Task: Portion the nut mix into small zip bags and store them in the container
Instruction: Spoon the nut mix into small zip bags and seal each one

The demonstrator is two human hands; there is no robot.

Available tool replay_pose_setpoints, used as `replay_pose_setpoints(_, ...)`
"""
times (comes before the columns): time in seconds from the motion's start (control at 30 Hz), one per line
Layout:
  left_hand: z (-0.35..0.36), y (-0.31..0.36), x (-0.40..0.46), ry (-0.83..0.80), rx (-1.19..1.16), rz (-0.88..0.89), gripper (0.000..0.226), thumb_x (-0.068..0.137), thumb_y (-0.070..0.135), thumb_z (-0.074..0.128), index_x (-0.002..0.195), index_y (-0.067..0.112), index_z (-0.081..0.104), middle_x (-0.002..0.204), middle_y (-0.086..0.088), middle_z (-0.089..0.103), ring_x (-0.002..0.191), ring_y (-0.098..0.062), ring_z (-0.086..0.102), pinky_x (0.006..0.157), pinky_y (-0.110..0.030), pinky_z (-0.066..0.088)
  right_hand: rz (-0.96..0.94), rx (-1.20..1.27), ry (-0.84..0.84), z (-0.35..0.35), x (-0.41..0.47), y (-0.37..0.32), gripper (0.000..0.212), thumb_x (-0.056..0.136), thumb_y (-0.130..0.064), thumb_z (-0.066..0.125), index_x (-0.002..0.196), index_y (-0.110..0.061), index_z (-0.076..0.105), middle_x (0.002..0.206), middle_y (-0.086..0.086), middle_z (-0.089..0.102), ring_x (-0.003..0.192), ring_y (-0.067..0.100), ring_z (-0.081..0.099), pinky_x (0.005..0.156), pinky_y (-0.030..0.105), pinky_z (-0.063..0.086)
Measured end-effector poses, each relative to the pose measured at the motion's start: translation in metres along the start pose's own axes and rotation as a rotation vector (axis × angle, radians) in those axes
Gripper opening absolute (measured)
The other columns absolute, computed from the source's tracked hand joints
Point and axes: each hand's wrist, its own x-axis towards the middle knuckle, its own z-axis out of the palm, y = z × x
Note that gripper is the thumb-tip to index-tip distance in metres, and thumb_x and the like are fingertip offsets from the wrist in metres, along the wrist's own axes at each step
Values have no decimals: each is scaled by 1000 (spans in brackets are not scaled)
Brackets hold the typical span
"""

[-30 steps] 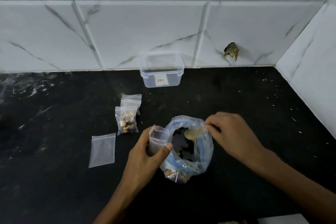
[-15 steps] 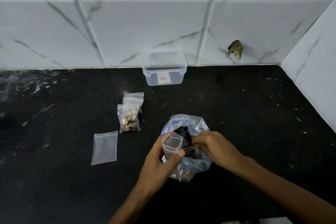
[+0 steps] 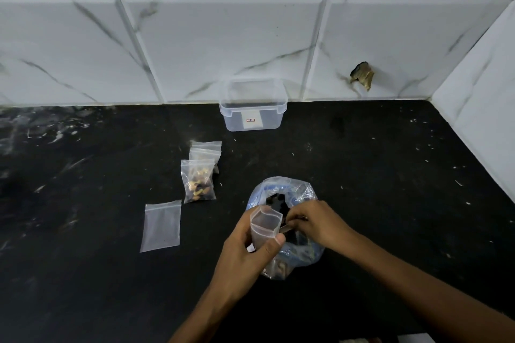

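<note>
Head view: your left hand (image 3: 245, 253) grips an open small zip bag (image 3: 263, 227) upright beside the large nut-mix bag (image 3: 289, 220), where your right hand (image 3: 317, 224) pinches a spoon (image 3: 287, 229). Your container (image 3: 252, 104) sits at the wall.

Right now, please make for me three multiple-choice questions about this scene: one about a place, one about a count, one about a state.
1. Where does the clear container stand?
A. against the tiled wall
B. beside the left hand
C. on the filled bags

2. How many empty small bags lie flat on the black counter?
A. none
B. one
C. three

3. In what state is the small bag in the left hand?
A. sealed
B. torn
C. mouth open

Answers:
1 A, it stands at the counter's back edge.
2 B, only the empty bag lies flat.
3 C, its mouth gapes beside the right hand, over the large nut bag.
</note>
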Motion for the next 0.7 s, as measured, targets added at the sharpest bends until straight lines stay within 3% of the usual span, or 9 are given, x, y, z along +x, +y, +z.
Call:
replay_pose_setpoints(0.1, 3, 1, 1, -9, 9, 13, 60, 74, 52, 70, 130, 35, 55, 119, 14, 68, 113, -5, 63, 99, -35, 51, -8, -31, -63, 6, 4, -3, 12, 90, -18, 63, 93, -23, 74, 86, -7, 71, 80, 5, 66, 78, 30, 55)
replay_pose_setpoints(0.17, 3, 2, 0, -11, 8, 19, 60, 74, 53, 69, 130, 35, 55, 119, 15, 67, 114, -5, 63, 97, -31, 50, 26, 3, -49, 1, 4, -3, 14, 90, -17, 62, 90, -23, 74, 82, -9, 70, 79, 4, 65, 77, 25, 54)
replay_pose_setpoints(0.3, -1, 2, -1, 0, 0, 18, 57, 74, 53, 69, 127, 35, 56, 118, 14, 67, 113, -7, 63, 92, -29, 51, 114, 124, -28, -19, -1, 1, 18, 91, -16, 63, 80, -28, 71, 76, -13, 67, 73, -4, 62, 68, 13, 45)
replay_pose_setpoints(0.47, -3, 4, 0, 6, 7, 27, 58, 73, 54, 69, 127, 38, 56, 118, 18, 67, 112, -3, 63, 86, -18, 51, 210, 276, 22, -41, -14, 6, 14, 93, -12, 59, 91, -15, 73, 79, 1, 71, 49, -2, 54, 46, 11, 39)
replay_pose_setpoints(0.7, -10, 14, -2, 17, 102, 62, 44, 82, 43, 75, 120, 50, 54, 115, 23, 66, 110, 0, 63, 84, -19, 54, 250, 426, 103, -77, -34, 4, 15, 93, -10, 59, 88, -12, 74, 73, 3, 68, 49, 6, 47, 41, 17, 34)
